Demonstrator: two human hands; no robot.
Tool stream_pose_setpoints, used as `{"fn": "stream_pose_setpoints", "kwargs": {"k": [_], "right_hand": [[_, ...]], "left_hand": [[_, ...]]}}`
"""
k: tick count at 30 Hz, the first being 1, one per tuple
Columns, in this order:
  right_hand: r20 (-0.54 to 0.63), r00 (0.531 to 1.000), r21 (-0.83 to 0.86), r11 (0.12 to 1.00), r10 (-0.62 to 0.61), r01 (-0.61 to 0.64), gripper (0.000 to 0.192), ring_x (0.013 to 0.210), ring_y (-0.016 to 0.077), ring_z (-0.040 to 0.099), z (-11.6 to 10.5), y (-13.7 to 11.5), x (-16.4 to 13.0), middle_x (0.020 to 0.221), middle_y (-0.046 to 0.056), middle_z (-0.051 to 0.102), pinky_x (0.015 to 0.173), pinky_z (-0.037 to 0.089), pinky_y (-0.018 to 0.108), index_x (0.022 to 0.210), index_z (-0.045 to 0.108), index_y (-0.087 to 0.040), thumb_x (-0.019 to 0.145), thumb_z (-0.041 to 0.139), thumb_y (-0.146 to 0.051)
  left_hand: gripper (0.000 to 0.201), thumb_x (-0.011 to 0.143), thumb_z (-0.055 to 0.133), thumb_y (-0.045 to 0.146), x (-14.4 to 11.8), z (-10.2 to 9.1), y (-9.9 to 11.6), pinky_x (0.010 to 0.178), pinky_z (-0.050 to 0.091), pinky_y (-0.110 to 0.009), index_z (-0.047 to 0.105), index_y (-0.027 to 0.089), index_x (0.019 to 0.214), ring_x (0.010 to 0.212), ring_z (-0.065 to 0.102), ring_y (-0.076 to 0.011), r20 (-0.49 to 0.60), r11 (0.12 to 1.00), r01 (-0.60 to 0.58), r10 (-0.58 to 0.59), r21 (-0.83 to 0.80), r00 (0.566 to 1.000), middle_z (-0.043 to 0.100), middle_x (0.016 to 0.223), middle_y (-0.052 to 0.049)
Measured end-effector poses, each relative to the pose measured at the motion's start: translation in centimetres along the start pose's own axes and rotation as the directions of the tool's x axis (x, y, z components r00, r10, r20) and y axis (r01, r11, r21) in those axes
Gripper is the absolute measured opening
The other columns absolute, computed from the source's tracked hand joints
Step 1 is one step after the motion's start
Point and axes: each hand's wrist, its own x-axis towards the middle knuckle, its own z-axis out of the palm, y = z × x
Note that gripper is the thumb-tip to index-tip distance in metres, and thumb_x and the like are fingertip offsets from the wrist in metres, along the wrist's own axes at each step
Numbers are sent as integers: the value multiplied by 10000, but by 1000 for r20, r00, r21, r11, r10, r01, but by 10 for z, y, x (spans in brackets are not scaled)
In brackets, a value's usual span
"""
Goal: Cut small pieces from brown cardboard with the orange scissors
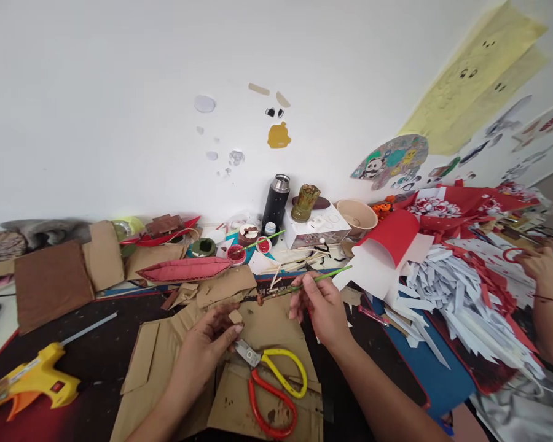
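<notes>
My right hand is closed round a thin paintbrush with a bright green handle. The brush points left, and its tip is coated in brown. My left hand pinches a small tan piece of cardboard between thumb and fingers, just left of the brush tip; the two look slightly apart. Below my hands, scissors with one red and one yellow handle lie part open on a paint-spotted cardboard sheet. The blade tips are close to my left thumb.
A yellow glue gun lies at the left near a brown board. Paint pots, a black flask and a white box line the wall. White paper strips pile up at the right, beside another person's hand.
</notes>
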Motion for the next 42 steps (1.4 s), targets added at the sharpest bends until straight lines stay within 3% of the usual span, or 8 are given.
{"fn": "stream_pose_setpoints", "kwargs": {"k": [8,12,16,19,23,28,36,42], "right_hand": [[-144,990,38,999,-5,10,554,394,132,629,-15,0,-5,571,-12,685,354,436,176,879,704,-180,826,876,-703],[-167,986,56,998,6,3,568,393,135,630,-26,1,-7,555,-16,674,355,429,176,866,704,-182,808,880,-719],[-209,978,103,995,24,-2,580,384,129,612,-33,2,-7,548,-14,673,354,408,174,864,704,-182,772,903,-719],[-239,971,134,991,20,12,580,376,125,595,-35,1,-6,541,-19,661,352,398,178,872,704,-182,765,910,-714],[-251,968,135,990,0,35,575,379,132,597,-41,-1,-7,548,-20,652,347,385,189,871,707,-179,781,896,-714],[-287,958,146,989,17,26,602,371,126,582,-53,4,-10,533,-22,649,351,380,187,869,697,-179,762,898,-736],[-239,971,111,994,29,-3,574,365,126,583,-57,14,-13,537,-25,648,346,387,188,884,698,-184,818,855,-733],[-204,979,19,1000,26,-22,590,381,137,623,-54,18,-18,533,-19,652,357,417,184,887,706,-179,847,810,-758]], "left_hand": [[384,807,728,526,-2,-13,0,810,629,-390,703,251,1075,975,801,-297,10,955,-127,130,268,992,835,1075,-77],[330,848,696,521,-17,-17,14,722,599,-370,720,280,1072,896,805,-301,111,839,-140,95,525,989,845,1005,-49],[205,884,666,383,-13,0,23,722,552,-366,729,298,1059,800,765,-271,213,669,-263,158,695,964,791,904,-11],[153,884,682,271,8,22,23,830,551,-394,725,272,1031,915,741,-285,327,544,-409,246,733,912,766,950,-37],[120,889,745,247,36,48,16,894,547,-436,709,246,1003,1001,718,-319,363,391,-465,307,794,880,764,1014,-69],[133,896,772,298,46,54,6,941,542,-512,700,222,978,1029,706,-370,358,360,-453,300,816,884,761,1021,-106],[183,918,692,294,41,27,-2,997,559,-487,731,243,1089,1110,699,-341,388,390,-510,351,767,852,757,1126,-101],[112,947,662,330,46,27,-6,941,572,-479,728,248,985,1032,711,-336,399,413,-549,396,727,827,758,1052,-99]]}}
